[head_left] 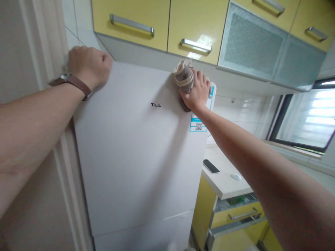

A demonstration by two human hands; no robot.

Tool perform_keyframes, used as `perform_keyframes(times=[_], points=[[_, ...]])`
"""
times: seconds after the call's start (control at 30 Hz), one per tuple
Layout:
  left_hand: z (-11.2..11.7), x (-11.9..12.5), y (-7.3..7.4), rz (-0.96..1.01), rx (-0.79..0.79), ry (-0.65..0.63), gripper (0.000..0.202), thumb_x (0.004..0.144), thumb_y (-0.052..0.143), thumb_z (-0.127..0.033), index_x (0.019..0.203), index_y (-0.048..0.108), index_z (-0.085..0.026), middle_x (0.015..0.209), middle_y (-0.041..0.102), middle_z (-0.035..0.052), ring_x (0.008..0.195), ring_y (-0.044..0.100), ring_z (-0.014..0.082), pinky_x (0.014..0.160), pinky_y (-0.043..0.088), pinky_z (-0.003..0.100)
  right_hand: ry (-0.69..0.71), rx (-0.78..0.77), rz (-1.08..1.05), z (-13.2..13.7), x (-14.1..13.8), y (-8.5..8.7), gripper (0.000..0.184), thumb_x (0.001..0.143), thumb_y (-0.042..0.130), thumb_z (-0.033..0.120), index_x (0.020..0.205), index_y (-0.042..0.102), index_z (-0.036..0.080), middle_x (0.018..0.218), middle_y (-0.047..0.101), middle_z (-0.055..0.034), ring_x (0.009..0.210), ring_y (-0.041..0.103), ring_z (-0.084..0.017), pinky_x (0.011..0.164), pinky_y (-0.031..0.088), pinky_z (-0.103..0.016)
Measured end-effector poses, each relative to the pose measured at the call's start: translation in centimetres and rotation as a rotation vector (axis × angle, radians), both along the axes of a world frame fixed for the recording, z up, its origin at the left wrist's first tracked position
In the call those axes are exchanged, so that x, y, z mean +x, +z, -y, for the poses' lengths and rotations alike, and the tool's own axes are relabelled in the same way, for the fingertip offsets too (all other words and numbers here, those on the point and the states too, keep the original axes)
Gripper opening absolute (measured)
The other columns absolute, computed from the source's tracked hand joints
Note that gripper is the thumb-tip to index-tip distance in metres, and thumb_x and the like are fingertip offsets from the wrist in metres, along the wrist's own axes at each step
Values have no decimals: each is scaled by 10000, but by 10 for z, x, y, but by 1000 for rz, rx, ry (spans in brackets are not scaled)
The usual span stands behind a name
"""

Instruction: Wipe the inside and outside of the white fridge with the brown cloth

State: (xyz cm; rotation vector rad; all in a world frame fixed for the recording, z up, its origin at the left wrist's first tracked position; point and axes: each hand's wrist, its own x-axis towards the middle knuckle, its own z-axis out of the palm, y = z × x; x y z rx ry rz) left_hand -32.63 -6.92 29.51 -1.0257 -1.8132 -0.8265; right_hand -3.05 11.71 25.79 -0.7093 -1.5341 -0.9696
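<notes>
My right hand [197, 91] grips a bunched brown-and-cream striped cloth [183, 76] near the upper right corner of a white refrigerator [125, 150]. Its fingers spread partly over the cloth, against the door front. At the upper left corner of the same door, my left hand [90, 66] is curled into a fist, with nothing showing in it; a watch with a brown strap [78, 85] is on that wrist. Dark TCL lettering [156, 105] marks the door. Beneath my right hand, a blue-and-white label with a QR code [199, 126] is partly covered.
Yellow wall cabinets [131, 14] with metal handles hang just above the refrigerator. To the right, a white counter [222, 184] holds a phone [211, 166] and a small white oval object [236, 177]. Below it is a yellow drawer [238, 214]. A pale curtain [49, 42] hangs at left; a window [306, 118] is at right.
</notes>
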Motion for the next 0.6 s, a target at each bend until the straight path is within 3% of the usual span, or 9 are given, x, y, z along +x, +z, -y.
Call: perform_keyframes(times=[0.33, 0.5, 0.53, 0.6], points=[[-1, -6, 2, -99, -114, 173, 833, 978, -5, -488, 1379, 545, -8, 1479, 570, 74, 1315, 553, 221, 1012, 483, 366, -70, -39, 128, 1, 1, -14, 722, 947, 339, 561, 1584, 339, 219, 1456, 459, -183, 1363, 359, -467, 1054, 323, -659], [4, 3, -1, -136, -108, 203, 886, 960, -82, -482, 1353, 525, 29, 1494, 549, 79, 1328, 544, 226, 1029, 491, 374, 18, -61, 133, -8, 0, -16, 732, 944, 321, 611, 1589, 327, 267, 1419, 532, -132, 1420, 239, -443, 1122, 220, -682], [5, 4, -1, -138, -132, 225, 911, 956, -123, -480, 1351, 503, 51, 1515, 523, 95, 1349, 520, 230, 1050, 483, 380, 45, -55, 114, -8, 1, -18, 737, 941, 318, 619, 1594, 313, 277, 1419, 536, -123, 1429, 218, -437, 1126, 211, -684], [4, 0, 0, -54, -372, 306, 926, 941, -204, -409, 1350, 421, 139, 1589, 409, 155, 1482, 327, 292, 1160, 385, 456, 68, -54, 81, -6, 2, -23, 756, 933, 322, 626, 1602, 293, 277, 1442, 517, -122, 1446, 196, -438, 1122, 221, -689]])
